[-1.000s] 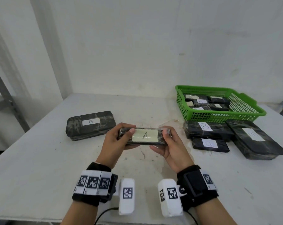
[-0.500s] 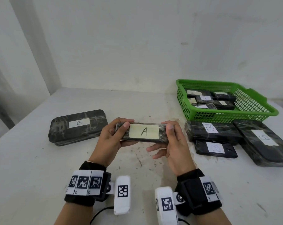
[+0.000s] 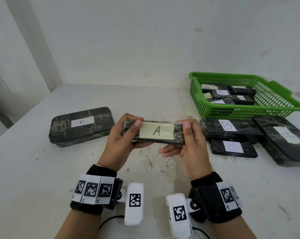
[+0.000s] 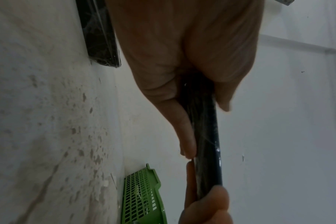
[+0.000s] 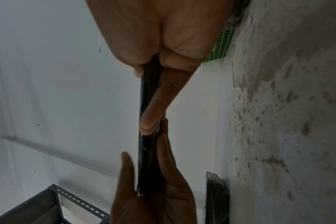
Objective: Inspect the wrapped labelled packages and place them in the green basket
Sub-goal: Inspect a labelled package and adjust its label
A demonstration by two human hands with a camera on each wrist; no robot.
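A dark wrapped package with a yellow label "A" is held above the table's middle, label facing me. My left hand grips its left end, thumb on the front, fingers behind. My right hand pinches its right end the same way. Both wrist views show the package edge-on between thumb and fingers. The green basket stands at the far right and holds several labelled packages. Three wrapped packages marked "B" lie in front of the basket.
A larger wrapped package labelled "B" lies on the white table to the left of my hands. White walls close the table's back and left. A metal rack shows at the far left in the right wrist view.
The package has stayed in both hands, label toward me, lifted slightly. My head has shifted, so the scene slid a little rightward and downward.
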